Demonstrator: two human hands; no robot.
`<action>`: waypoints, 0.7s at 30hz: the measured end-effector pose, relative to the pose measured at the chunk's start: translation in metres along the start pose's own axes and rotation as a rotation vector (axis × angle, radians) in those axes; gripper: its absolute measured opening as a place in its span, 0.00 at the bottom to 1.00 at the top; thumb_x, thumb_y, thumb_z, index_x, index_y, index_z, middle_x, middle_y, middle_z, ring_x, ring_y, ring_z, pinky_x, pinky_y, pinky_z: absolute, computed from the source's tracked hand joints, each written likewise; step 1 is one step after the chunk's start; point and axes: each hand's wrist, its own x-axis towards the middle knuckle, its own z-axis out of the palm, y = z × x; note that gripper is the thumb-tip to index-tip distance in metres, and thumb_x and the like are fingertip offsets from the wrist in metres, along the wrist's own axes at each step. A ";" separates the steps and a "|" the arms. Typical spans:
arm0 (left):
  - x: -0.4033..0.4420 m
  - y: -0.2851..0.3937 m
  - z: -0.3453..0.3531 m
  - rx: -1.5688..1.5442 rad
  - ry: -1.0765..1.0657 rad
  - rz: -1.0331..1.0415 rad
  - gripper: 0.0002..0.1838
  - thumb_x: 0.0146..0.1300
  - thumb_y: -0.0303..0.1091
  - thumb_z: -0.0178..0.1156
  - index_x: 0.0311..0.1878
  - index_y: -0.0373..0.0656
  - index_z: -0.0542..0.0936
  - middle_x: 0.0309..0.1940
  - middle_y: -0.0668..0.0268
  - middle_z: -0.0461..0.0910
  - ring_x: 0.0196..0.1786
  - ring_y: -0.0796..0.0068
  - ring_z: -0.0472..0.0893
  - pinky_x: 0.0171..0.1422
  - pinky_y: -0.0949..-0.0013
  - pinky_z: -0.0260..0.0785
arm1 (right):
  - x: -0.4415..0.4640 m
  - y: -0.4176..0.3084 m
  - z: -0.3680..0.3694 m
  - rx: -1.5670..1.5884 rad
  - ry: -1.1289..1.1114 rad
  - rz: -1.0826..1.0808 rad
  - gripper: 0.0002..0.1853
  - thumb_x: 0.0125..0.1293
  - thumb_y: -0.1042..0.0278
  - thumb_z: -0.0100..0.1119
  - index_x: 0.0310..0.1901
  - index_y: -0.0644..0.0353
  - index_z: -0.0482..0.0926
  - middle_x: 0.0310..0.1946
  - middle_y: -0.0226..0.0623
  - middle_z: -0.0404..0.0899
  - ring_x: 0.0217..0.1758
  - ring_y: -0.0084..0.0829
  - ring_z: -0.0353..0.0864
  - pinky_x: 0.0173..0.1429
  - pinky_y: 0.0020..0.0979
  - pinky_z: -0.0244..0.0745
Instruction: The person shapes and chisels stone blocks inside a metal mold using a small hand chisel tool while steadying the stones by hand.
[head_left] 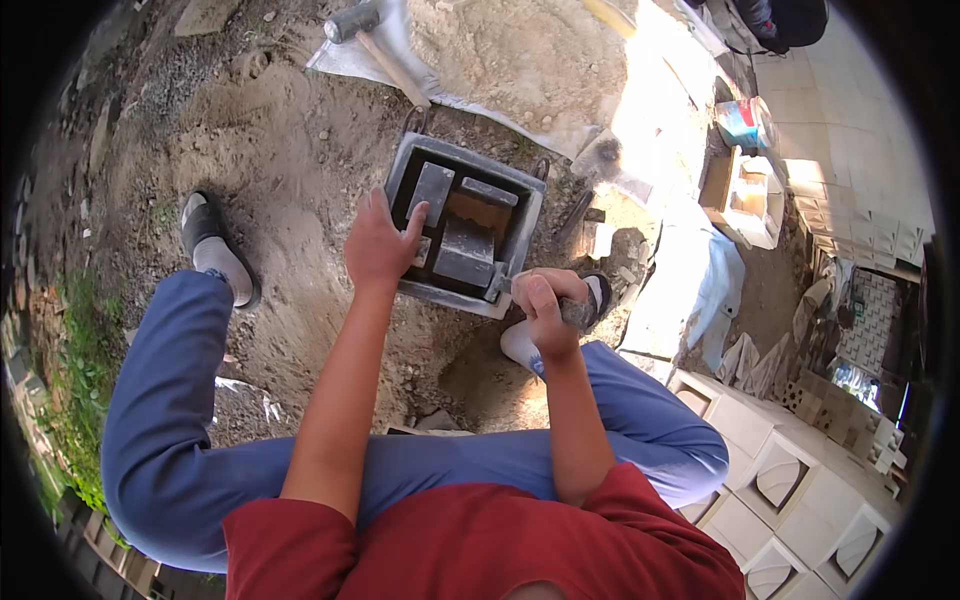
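On the ground in front of me stands a grey metal box mould with wire loops at its far edge. Inside it sit several dark grey blocks, among them a flat rectangular block and a block with a curved top. My left hand rests at the mould's left rim, fingers stretched forward and thumb apart, holding nothing. At the near right corner my right hand is wrapped round a grey, dusty tool handle. The tool's other end meets the mould's corner; its kind is unclear.
A mallet lies beyond the mould by a sand heap on a white sheet. To the right are a cardboard box, a paint bucket and stacked pale blocks. My feet flank the mould.
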 end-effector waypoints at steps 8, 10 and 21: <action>0.000 0.000 -0.001 -0.015 -0.004 -0.016 0.32 0.65 0.65 0.60 0.53 0.43 0.72 0.46 0.53 0.77 0.46 0.46 0.83 0.44 0.47 0.77 | -0.001 -0.015 -0.005 0.191 -0.006 0.056 0.22 0.72 0.67 0.52 0.18 0.65 0.68 0.14 0.26 0.63 0.17 0.18 0.59 0.24 0.29 0.50; 0.000 0.001 -0.002 -0.026 0.003 -0.009 0.32 0.64 0.65 0.60 0.53 0.43 0.72 0.45 0.53 0.77 0.46 0.46 0.83 0.43 0.47 0.77 | -0.007 0.002 0.000 0.150 0.019 0.053 0.22 0.71 0.67 0.52 0.18 0.64 0.67 0.14 0.26 0.62 0.17 0.18 0.58 0.23 0.29 0.50; -0.003 0.001 -0.003 -0.042 -0.009 -0.014 0.33 0.64 0.63 0.61 0.54 0.41 0.73 0.45 0.51 0.78 0.45 0.44 0.83 0.44 0.47 0.77 | 0.011 -0.051 -0.007 0.169 -0.016 0.138 0.23 0.74 0.70 0.51 0.17 0.61 0.62 0.15 0.23 0.58 0.19 0.16 0.54 0.25 0.28 0.47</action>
